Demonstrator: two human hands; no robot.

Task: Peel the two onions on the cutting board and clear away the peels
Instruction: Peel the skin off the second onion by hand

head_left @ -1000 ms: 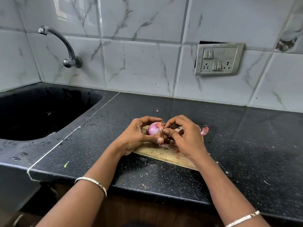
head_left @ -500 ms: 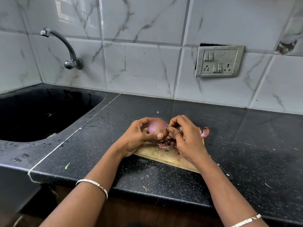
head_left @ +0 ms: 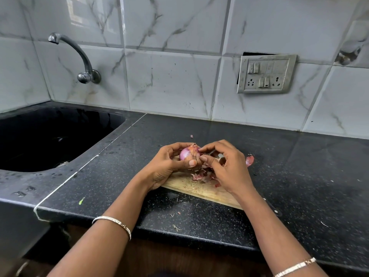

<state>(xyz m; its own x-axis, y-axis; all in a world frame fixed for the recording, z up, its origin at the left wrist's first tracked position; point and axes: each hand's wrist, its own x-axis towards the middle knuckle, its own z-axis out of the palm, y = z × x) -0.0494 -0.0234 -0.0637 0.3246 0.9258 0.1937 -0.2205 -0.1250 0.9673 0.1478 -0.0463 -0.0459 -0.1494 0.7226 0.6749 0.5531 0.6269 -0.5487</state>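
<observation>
Peeling 1 onion (head_left: pixel 186 153) looks like the step now. On the shiny black speckled counter (head_left: pixel 299 176), near its front edge, lies a flat wooden cutting board (head_left: pixel 199 189). Over the board's far left corner, the left hand (head_left: pixel 165 168) curls round the smooth, round, pink onion. The right hand (head_left: pixel 227 170) pinches its dry papery skin. Next: pull gently. Crinkly peels (head_left: pixel 201 175) pile below.

The black speckled counter (head_left: pixel 299 176) carries a wooden cutting board (head_left: pixel 201 189) near its front edge, with a tiny pink scrap (head_left: pixel 191 136) at the board's twelve o'clock and a green fleck (head_left: pixel 81 200) at nine o'clock.
</observation>
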